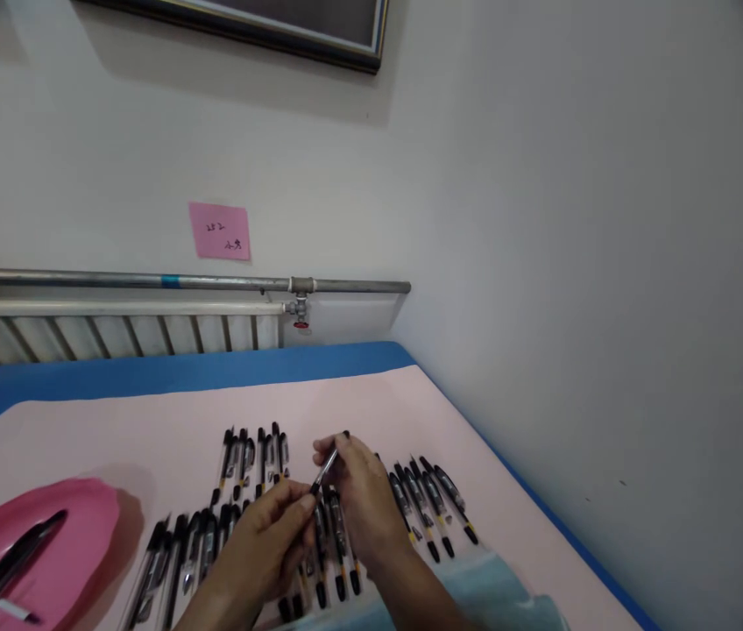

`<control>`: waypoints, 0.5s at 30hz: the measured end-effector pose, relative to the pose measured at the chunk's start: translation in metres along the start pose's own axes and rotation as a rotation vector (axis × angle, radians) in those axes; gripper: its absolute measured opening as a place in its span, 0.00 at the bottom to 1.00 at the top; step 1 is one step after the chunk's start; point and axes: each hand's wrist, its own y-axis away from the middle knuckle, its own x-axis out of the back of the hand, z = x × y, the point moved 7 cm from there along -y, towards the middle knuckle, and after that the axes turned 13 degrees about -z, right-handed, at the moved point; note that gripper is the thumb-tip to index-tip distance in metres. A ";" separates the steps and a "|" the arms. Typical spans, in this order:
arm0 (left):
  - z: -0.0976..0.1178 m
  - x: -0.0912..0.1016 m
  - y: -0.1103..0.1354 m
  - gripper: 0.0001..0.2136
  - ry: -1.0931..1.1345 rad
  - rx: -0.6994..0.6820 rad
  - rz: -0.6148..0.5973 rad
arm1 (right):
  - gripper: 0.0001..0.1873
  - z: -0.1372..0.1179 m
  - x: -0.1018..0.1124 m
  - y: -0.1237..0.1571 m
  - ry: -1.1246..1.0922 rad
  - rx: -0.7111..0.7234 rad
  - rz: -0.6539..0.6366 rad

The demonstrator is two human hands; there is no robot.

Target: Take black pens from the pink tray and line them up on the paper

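Both my hands meet over a pale pink sheet [115,429] on a blue table. My left hand [263,543] pinches the lower end of a black pen [323,473], and my right hand [362,495] grips its upper end with closed fingers. The pen points up and to the right between them. Under and around my hands lie several black pens with clear barrels: a row at the left [178,552], a small group behind [254,457] and a row at the right [430,499].
A pink plate [82,535] at the lower left holds a couple of black pens. A white wall runs along the right side. Behind the table are a radiator, a metal pipe [180,281] with a red valve, and a pink sticky note [219,230].
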 end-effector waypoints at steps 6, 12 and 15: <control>-0.017 0.028 0.010 0.17 0.085 0.056 0.115 | 0.07 0.004 0.012 -0.009 -0.255 -0.056 0.042; -0.005 0.037 0.013 0.16 0.104 -0.053 0.172 | 0.11 0.038 -0.024 0.001 -0.033 -0.285 -0.126; -0.005 0.038 0.013 0.15 0.049 -0.099 0.189 | 0.12 0.044 -0.027 0.001 0.025 -0.252 -0.122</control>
